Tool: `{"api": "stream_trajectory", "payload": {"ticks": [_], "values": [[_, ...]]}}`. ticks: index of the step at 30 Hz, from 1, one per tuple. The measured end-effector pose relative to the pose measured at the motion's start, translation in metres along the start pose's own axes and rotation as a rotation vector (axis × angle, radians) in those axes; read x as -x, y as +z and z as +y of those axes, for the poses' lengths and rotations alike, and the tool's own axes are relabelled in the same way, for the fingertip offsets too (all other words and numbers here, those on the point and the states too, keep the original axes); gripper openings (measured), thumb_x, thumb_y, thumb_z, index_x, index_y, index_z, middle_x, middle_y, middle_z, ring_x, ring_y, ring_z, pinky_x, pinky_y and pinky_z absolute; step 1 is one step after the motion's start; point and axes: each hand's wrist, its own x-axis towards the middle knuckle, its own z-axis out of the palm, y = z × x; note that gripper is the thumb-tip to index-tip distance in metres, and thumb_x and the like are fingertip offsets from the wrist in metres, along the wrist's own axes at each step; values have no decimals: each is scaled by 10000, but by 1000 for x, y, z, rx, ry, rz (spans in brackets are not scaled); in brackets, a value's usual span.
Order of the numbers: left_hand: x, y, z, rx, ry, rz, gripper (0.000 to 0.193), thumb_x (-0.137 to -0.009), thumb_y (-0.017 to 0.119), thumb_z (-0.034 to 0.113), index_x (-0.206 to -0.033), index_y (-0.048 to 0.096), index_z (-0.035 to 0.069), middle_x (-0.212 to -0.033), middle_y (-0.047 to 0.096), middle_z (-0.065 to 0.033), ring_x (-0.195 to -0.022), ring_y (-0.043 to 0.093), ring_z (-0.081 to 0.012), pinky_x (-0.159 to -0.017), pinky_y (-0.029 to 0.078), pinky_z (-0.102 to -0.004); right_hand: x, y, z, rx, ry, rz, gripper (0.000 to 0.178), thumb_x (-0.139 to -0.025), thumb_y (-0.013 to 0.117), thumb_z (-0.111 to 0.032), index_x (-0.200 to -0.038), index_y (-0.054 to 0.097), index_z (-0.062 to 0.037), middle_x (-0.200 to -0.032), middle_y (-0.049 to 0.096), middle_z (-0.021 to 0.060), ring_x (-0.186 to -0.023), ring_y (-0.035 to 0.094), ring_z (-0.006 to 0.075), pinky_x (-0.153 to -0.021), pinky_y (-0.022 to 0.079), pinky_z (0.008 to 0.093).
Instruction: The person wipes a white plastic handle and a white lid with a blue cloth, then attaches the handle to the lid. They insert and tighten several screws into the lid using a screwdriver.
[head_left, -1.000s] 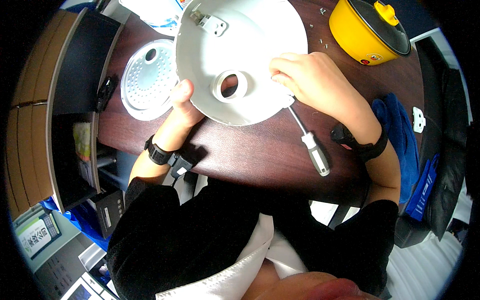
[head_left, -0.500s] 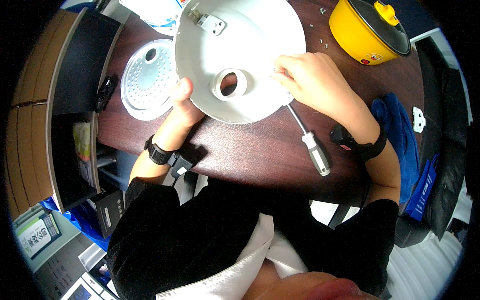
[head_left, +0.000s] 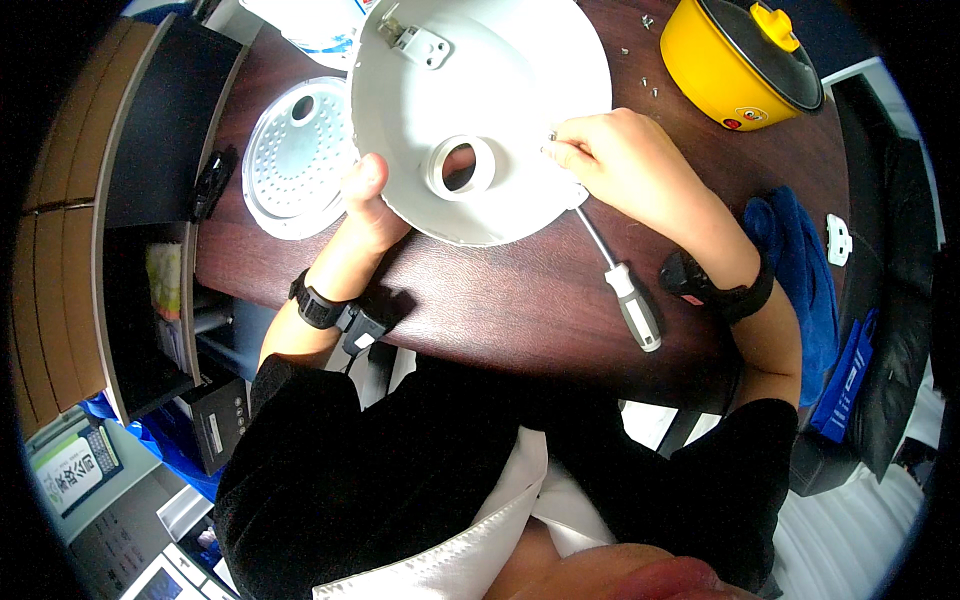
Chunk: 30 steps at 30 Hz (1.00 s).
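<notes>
A large white round plastic housing [head_left: 520,90], hollow side up, has a raised ring with a round hole near its lower part. A small white socket-like fitting [head_left: 425,47] sits inside it. My left hand [head_left: 370,205] grips the rim, thumb outside at the lower left; some fingers show through the hole. Over the right side of the housing, my right hand [head_left: 625,160] is closed in a pinch. A tiny dark speck shows at its fingertips, too small to name. Below that hand lies a grey-and-white screwdriver [head_left: 630,305], its shaft running up to the housing's rim.
A perforated translucent disc [head_left: 285,175] lies left of the housing. Several loose screws [head_left: 645,82] are scattered near a yellow pot [head_left: 715,70] with a dark lid. A blue cloth [head_left: 800,270] and a white plastic part [head_left: 838,240] are at the right. Shelves [head_left: 150,210] stand left of the table.
My right hand has shifted very slightly, its fingertips still pinched over the housing's right side. The left hand keeps its hold, and the screwdriver lies in the same place.
</notes>
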Motion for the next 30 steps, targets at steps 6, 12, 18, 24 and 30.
{"api": "stream_trajectory", "payload": {"ticks": [6, 12, 18, 24, 30], "values": [[1, -1, 0, -14, 8, 1, 1027, -655, 622, 656, -1323, 334, -69, -1201, 504, -237, -1079, 561, -306, -914, 498, -385, 0, -9, 2, -64, -29, -23, 228, -840, 590, -236, -729, 623, -40, -665, 603, 162, -637, 609, 339, -600, 479, 422], [0, 2, 2, -5, 23, 20, 1031, -660, 615, 660, -1331, 326, -68, -1207, 503, -239, -1088, 558, -308, -909, 503, -383, 3, -19, 0, 67, -95, -55, 141, -851, 597, -172, -836, 637, -37, -615, 578, 133, -538, 572, 251, -523, 426, 333], [0, 0, 2, 4, 12, 8, 1033, -658, 616, 661, -1333, 326, -65, -1209, 503, -240, -1085, 561, -308, -918, 497, -384, 7, -15, 10, 152, -164, -107, 88, -808, 619, -131, -869, 632, -69, -716, 626, 129, -645, 623, 268, -591, 473, 350], [0, 0, 3, -13, 23, 8, 1040, -657, 617, 665, -1336, 320, -64, -1212, 501, -240, -1087, 559, -306, -916, 496, -389, 7, -9, 14, 191, -226, -213, 81, -811, 607, -103, -868, 649, -63, -785, 652, 126, -700, 640, 271, -649, 499, 350], [1, 3, 5, -26, 20, 49, 1062, -649, 614, 679, -1345, 303, -61, -1212, 489, -249, -1095, 552, -319, -924, 494, -400, 6, -11, 14, 161, -233, -238, 92, -798, 622, -96, -871, 662, -58, -813, 663, 122, -714, 644, 269, -674, 505, 343]]}}
